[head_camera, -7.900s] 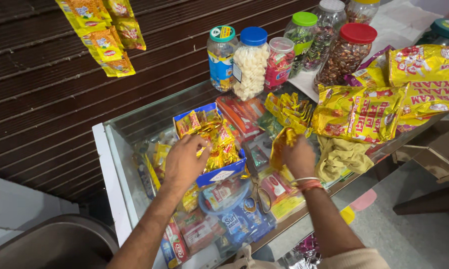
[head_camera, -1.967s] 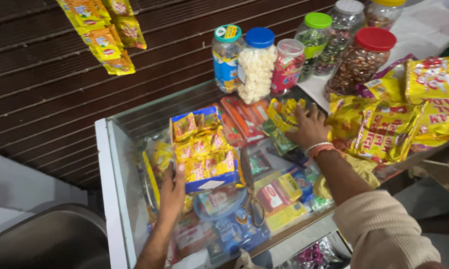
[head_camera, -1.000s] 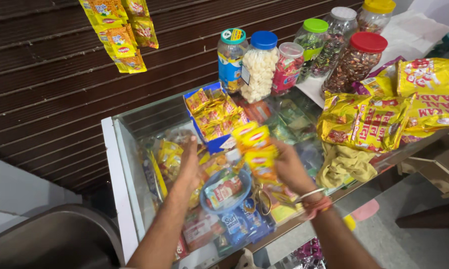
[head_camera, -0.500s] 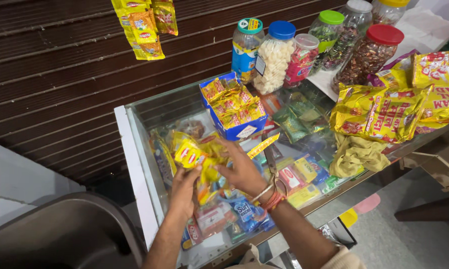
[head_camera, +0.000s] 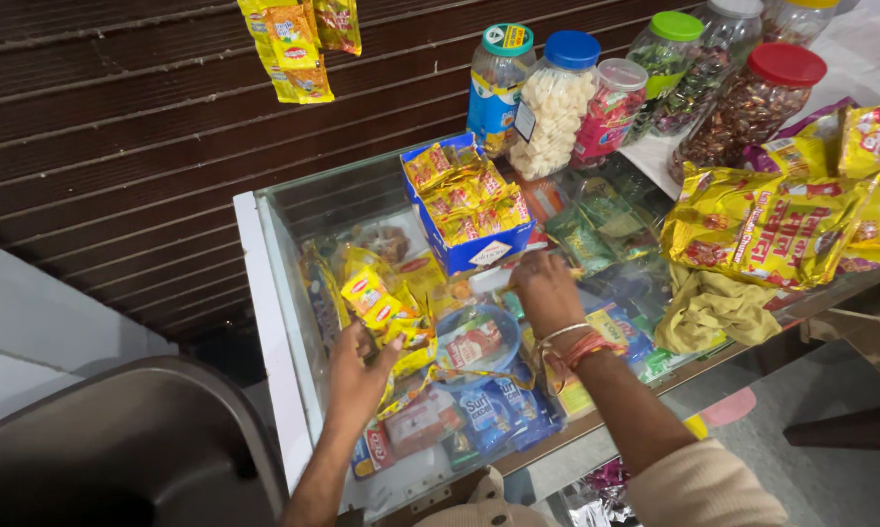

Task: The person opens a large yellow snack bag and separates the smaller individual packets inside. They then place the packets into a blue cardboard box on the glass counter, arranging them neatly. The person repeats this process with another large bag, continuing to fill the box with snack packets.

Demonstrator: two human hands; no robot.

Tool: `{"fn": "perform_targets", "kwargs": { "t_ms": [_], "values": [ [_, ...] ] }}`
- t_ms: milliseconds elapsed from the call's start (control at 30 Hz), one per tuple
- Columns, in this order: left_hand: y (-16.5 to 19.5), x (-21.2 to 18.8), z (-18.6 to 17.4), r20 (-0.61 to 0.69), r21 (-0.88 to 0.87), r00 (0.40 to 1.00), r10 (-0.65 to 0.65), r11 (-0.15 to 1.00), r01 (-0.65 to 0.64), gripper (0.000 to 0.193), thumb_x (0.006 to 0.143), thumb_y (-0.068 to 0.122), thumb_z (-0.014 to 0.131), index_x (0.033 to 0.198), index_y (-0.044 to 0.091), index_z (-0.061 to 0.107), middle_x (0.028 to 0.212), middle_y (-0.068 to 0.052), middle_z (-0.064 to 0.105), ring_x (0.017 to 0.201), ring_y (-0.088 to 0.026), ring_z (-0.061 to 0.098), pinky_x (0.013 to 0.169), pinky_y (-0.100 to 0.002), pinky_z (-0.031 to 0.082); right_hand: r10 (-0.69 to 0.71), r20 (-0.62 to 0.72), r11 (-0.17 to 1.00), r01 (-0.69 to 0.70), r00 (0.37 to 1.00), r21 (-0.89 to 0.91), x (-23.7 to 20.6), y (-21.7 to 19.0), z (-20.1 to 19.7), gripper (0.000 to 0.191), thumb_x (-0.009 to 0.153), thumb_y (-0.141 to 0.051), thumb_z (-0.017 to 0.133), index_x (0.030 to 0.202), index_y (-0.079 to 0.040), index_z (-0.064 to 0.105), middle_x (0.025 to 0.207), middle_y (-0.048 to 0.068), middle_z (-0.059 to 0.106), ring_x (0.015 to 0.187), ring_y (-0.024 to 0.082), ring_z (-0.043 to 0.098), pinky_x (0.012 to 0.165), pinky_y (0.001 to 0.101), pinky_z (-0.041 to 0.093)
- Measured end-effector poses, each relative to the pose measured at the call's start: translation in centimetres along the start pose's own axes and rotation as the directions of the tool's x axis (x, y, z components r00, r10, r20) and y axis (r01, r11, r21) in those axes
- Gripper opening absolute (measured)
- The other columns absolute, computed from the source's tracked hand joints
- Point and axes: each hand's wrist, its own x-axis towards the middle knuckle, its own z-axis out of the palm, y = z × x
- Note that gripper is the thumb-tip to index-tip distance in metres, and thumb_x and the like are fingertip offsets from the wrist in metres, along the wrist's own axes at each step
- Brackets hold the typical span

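My left hand (head_camera: 357, 376) grips the lower end of a strip of small yellow snack packets (head_camera: 377, 301), which lies on the glass counter top (head_camera: 308, 210). My right hand (head_camera: 545, 285), with red and white bangles at the wrist, rests on the glass just in front of a blue cardboard box (head_camera: 469, 252) full of yellow sachets. Its fingers are curled under, and I cannot see whether they hold anything. Beneath the glass, between my hands, lie mixed packets and a round blue tub (head_camera: 479, 337).
Several plastic jars with coloured lids (head_camera: 557, 98) stand along the back of the counter. Large yellow snack bags (head_camera: 772, 224) and a crumpled yellow cloth (head_camera: 713, 307) lie to the right. Packet strips (head_camera: 299, 44) hang from the brown slatted wall. A grey metal basin (head_camera: 118, 449) sits lower left.
The blue box went from my left hand to the back of the counter. Both hands brought the yellow strip to the left; my right hand has since left it and moved toward the box.
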Motion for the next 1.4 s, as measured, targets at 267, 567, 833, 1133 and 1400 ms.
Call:
{"fn": "perform_targets", "kwargs": {
  "t_ms": [267,567,833,1133,1400],
  "values": [
    [4.5,-3.9,-1.5,0.017,0.255,0.922,0.387,0.890,-0.379,0.034,0.082,0.022,0.079,0.112,0.009,0.067,0.109,-0.014,0.063,0.105,-0.036,0.060,0.091,-0.047,0.048,0.096,-0.158,0.995,-0.093,0.983,0.021,-0.4,-1.6,-5.1,0.025,0.077,-0.010,0.072,0.102,-0.007,0.074,0.105,0.015,0.069,0.098,0.038,0.062,0.081,0.0497,0.047],
    [4.7,-2.2,0.5,0.473,0.401,0.731,0.492,0.618,-0.676,0.013,0.082,0.015,0.069,0.094,0.009,0.067,0.101,-0.014,0.065,0.101,-0.036,0.061,0.090,-0.051,0.045,-0.258,0.271,0.901,0.130,0.927,0.413,-4.0,-9.7,-6.3,0.022,0.079,-0.018,0.073,0.100,-0.010,0.072,0.097,0.014,0.073,0.092,0.036,0.069,0.076,0.0499,0.052],
    [5.6,2.7,-0.7,0.697,-0.078,0.603,0.387,0.877,-0.474,0.012,0.092,0.016,0.067,0.099,0.006,0.067,0.084,-0.010,0.069,0.082,-0.026,0.066,0.070,-0.039,0.051,-0.360,0.491,0.671,-0.145,0.793,0.727,0.0,-6.8,-8.4,0.017,0.089,-0.021,0.072,0.098,-0.006,0.070,0.078,0.007,0.070,0.070,0.017,0.068,0.065,0.0356,0.054],
    [9.2,5.6,-0.6,0.889,-0.251,0.342,0.304,0.949,-0.191,0.029,0.100,0.034,0.064,0.094,0.006,0.061,0.078,0.008,0.054,0.074,-0.001,0.048,0.063,-0.027,0.042,-0.407,0.618,0.628,-0.285,0.673,0.724,3.8,-6.8,-11.8,0.023,0.092,-0.025,0.073,0.092,-0.003,0.071,0.070,-0.003,0.061,0.068,0.003,0.051,0.058,0.0266,0.046],
    [9.7,6.0,-0.8,0.834,-0.226,0.457,0.309,0.947,-0.228,0.042,0.102,0.033,0.063,0.076,0.004,0.050,0.066,0.005,0.036,0.065,-0.007,0.035,0.055,-0.032,0.031,-0.384,0.567,0.398,-0.423,0.729,0.814,3.3,-6.1,-10.5,0.021,0.099,-0.021,0.070,0.093,-0.001,0.074,0.071,-0.009,0.055,0.067,0.000,0.045,0.055,0.0231,0.037]
  ]
}}
